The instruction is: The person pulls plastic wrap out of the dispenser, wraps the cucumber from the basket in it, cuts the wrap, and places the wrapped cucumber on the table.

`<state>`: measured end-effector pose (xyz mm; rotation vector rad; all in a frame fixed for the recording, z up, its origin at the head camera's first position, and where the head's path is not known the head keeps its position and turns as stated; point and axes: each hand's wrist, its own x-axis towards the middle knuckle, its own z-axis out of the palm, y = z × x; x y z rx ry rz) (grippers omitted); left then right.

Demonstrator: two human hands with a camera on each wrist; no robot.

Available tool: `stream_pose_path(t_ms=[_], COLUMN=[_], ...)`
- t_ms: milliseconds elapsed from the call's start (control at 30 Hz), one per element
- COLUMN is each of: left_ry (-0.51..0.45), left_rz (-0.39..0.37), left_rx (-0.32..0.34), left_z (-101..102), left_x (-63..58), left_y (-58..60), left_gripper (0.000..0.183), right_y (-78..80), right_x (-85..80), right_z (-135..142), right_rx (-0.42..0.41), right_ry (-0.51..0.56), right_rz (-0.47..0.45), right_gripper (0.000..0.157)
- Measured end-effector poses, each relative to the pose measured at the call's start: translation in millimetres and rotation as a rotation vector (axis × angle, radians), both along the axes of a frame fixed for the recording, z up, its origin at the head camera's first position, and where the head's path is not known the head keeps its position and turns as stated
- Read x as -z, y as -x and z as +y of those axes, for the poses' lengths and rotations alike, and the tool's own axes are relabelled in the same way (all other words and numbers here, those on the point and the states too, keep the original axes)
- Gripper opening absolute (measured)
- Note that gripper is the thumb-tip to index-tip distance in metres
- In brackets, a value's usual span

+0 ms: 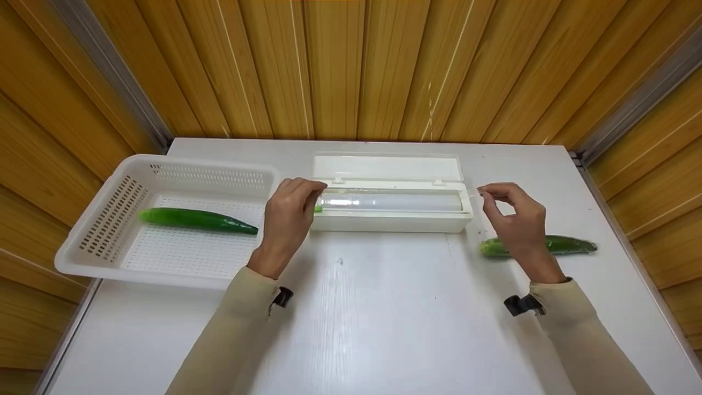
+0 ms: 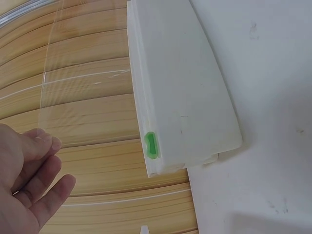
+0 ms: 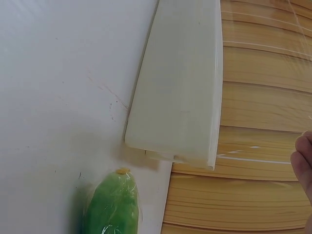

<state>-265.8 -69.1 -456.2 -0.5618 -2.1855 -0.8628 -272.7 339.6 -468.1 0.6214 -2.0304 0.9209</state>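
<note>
A white cling film dispenser box [image 1: 391,223] stands with its lid [image 1: 388,168] raised, and a roll of film [image 1: 392,202] shows inside. Thumb and fingers of my left hand [image 1: 290,215] pinch one corner of a clear cling film sheet [image 2: 90,95] drawn up from the box. At the box's right end, my right hand [image 1: 518,215] pinches thumb to forefinger at the film's other side; the film there is barely visible. A green slide cutter [image 2: 152,145] sits at the box's left end. Behind my right hand lies a film-wrapped cucumber [image 1: 571,244].
A white perforated basket [image 1: 82,262] stands at the table's left, holding an unwrapped cucumber [image 1: 192,219]. The white table [image 1: 384,307] ends at a wood-patterned wall [image 1: 334,71] behind the box, with similar panels on both sides.
</note>
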Motion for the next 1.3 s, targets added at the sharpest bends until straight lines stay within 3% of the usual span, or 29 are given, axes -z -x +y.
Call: stream_pose_path(t_ms=[500,1300], left_ry=[-0.004,-0.023], left_rz=[0.068,0.075], left_rx=[0.004,0.021], left_z=[0.9,0.3], left_x=[-3.8,0.0], left_y=[-8.2,-12.0], left_gripper=[0.01,0.008], right_y=[-9.8,-13.8], right_x=[-6.3,-2.1], right_z=[1.4,2.7], right_rx=[-0.016,-0.031], right_ry=[0.042,0.057], right_rz=[0.029,0.023], right_gripper=[0.023,0.024])
